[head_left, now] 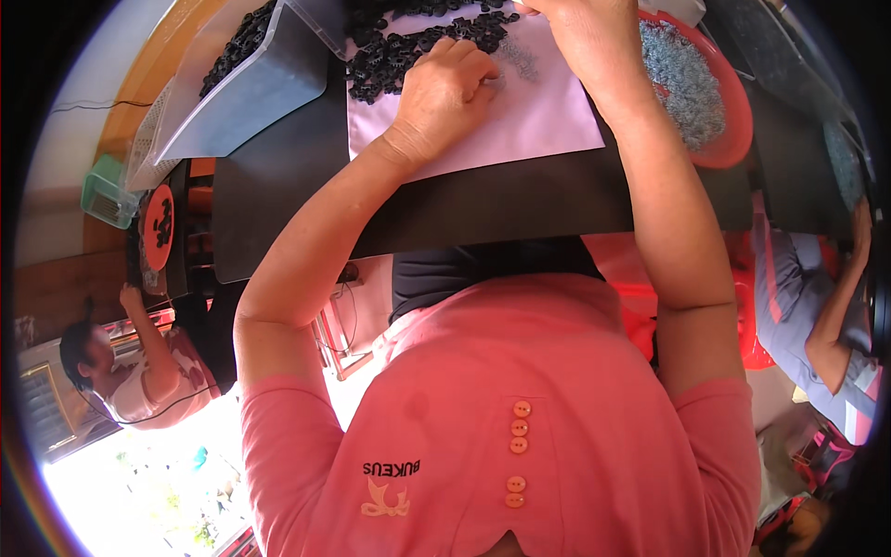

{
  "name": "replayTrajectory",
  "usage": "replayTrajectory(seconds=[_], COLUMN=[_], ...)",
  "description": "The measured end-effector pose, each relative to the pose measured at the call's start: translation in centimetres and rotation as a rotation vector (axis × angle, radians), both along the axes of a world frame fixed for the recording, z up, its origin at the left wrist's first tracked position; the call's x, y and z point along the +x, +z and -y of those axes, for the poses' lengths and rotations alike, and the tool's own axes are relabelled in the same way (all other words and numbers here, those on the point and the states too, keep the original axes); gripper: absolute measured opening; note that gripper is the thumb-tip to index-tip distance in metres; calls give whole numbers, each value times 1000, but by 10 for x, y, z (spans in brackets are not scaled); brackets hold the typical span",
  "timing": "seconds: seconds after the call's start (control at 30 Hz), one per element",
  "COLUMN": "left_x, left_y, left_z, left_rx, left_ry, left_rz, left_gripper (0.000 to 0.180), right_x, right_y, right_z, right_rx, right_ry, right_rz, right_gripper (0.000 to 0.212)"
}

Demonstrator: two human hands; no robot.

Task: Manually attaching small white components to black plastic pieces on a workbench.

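Many small black parts [380,67] lie heaped on a pale pink sheet [548,125] on the dark table. Beside the heap is a little scatter of tiny silvery-grey pieces [520,61]. My left hand [444,91] rests over the sheet at the edge of the black parts, its fingers curled together; whatever they pinch is too small to name. Up at the top edge, my right hand [574,20] is partly cut off. Its fingers are closed, with a small pale bit at their tips that I cannot identify.
On the right, a round red tray [740,125] holds a mound of tiny silvery-blue pieces [689,88]. A grey-blue bin [255,102] of black parts stands to the left, near a green basket [109,193]. Other people sit at the left [153,381] and right [806,306].
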State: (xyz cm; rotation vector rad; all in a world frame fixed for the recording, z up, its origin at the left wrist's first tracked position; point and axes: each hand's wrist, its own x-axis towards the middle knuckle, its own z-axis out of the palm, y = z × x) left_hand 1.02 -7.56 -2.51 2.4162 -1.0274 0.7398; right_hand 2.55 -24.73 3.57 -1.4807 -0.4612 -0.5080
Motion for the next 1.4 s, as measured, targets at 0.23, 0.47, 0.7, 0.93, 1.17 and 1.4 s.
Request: replayTrajectory(seconds=[0.23,0.47,0.7,0.93,1.17,1.4], left_x=[-1,-6,-7,-16,-13,18], left_y=[-5,-7,6,27,50,25], left_z=[0,-4,-18,-22,-36,-83], left_rx=[40,-137,-349,-460,-737,-340], left_ry=[76,110,151,64,152,257], left_rz=[-6,-26,-198,-36,-471,-250], left_gripper=[11,8,10,5,8,8], right_x=[-5,2,-6,-9,-5,-8], right_y=[3,-8,-9,-4,-8,2], right_z=[-6,-6,-12,-18,-19,-15], right_rx=[-119,-210,-518,-411,-221,-178], right_ry=[5,-30,89,251,274,171], right_rz=[-61,-126,-139,-380,-387,-489], right_gripper=[1,3,13,17,14,12])
